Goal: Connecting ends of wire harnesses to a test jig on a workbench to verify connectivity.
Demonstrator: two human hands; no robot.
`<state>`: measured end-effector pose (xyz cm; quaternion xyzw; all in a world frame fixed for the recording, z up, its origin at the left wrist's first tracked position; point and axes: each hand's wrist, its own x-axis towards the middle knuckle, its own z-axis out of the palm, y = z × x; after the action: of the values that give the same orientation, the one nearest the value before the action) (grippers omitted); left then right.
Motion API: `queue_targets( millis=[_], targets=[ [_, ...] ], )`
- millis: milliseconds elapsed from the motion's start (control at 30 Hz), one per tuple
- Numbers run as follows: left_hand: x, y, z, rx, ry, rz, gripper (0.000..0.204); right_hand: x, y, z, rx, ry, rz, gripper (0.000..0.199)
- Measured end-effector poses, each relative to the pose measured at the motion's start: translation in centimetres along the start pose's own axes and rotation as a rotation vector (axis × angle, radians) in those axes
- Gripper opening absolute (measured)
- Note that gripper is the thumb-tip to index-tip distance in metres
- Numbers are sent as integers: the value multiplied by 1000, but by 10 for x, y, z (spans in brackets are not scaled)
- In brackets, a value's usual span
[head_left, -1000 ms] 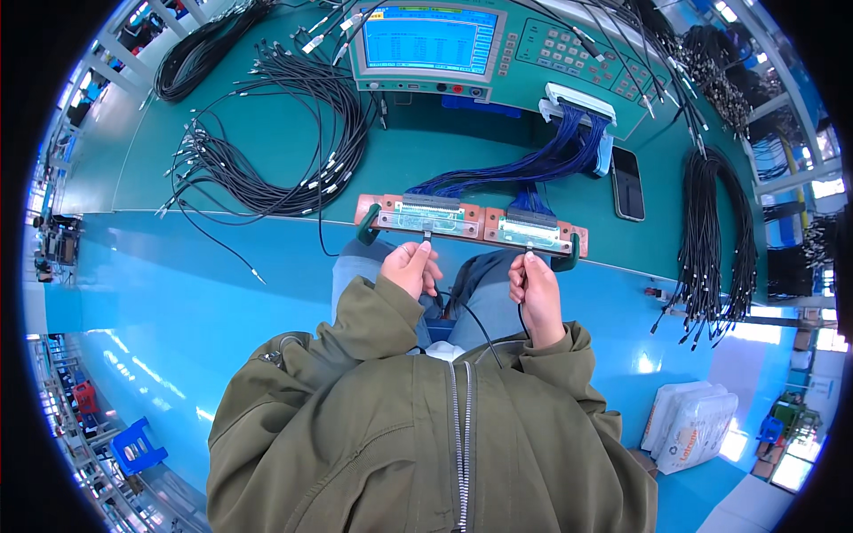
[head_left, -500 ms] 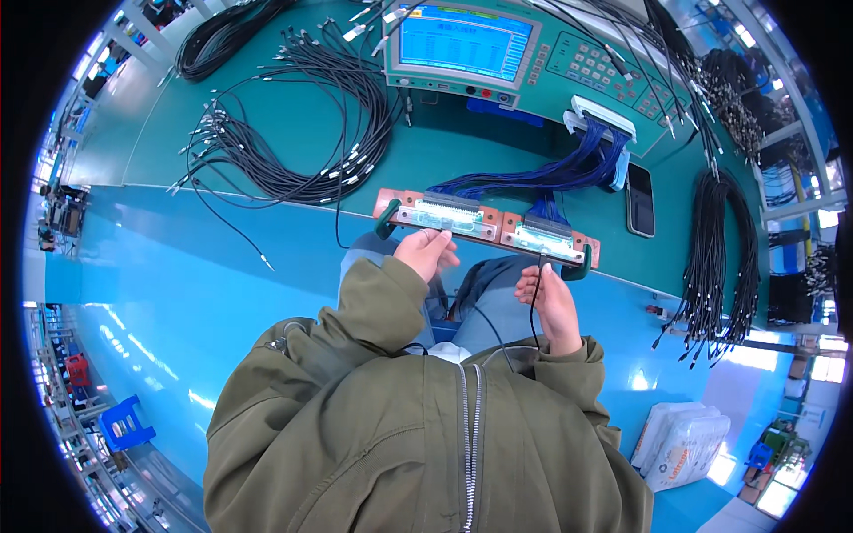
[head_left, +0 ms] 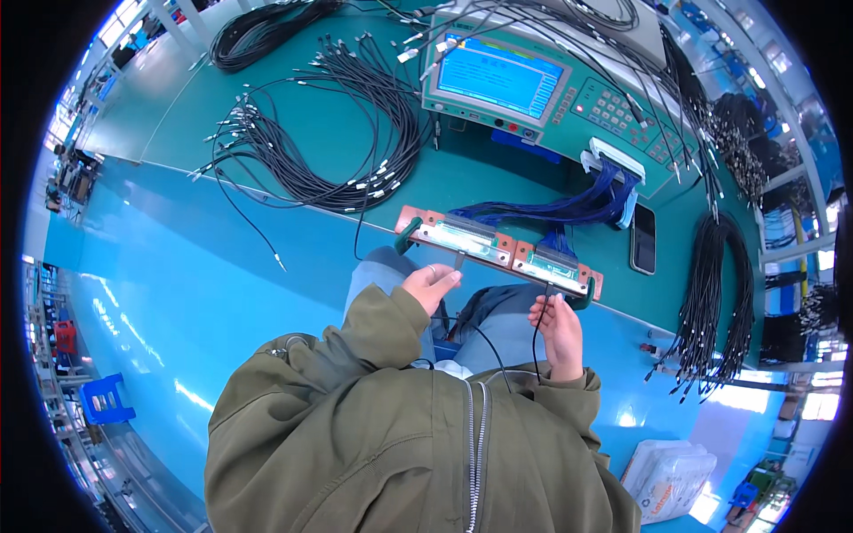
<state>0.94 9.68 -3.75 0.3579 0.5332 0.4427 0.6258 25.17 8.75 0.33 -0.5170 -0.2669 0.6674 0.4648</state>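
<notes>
At the bench's front edge lies a test fixture (head_left: pixel 505 253) of two connector boards on copper-coloured blocks, with a dark green clamp at each end. My left hand (head_left: pixel 431 286) is closed in a pinch on a small grey cable connector (head_left: pixel 459 260) at the front of the left board. Near the right board, my right hand (head_left: pixel 560 330) pinches the thin black cable (head_left: pixel 537 342) close to its upper end, which meets the board's front edge. The cable hangs down toward my lap. Blue wires (head_left: pixel 542 211) run from the boards' back to the tester (head_left: pixel 506 75).
Bundled black cables (head_left: pixel 306 182) lie on the green bench at left, and another bundle (head_left: pixel 711 293) hangs over the right edge. A phone (head_left: pixel 643 240) lies right of the fixture. Loose cables cross the tester's top. White packages (head_left: pixel 666 480) sit on the floor at right.
My left hand has drawn back slightly from the left board, showing the grey connector in its fingers. The tester's screen shows different content. The whole view has shifted a little.
</notes>
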Motion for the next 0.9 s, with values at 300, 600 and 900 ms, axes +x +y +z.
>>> queue_targets(
  millis=[300,600,900],
  targets=[
    [-1,19,-15,-107,37,-92,27,-10,-3,-11,-42,-40,-25,25],
    [6,16,-64,-361,688,17,46,-11,-6,-7,-80,-20,-25,25],
    [41,44,-212,-366,878,-4,48,-16,-12,-15,-119,22,-68,21]
  ],
)
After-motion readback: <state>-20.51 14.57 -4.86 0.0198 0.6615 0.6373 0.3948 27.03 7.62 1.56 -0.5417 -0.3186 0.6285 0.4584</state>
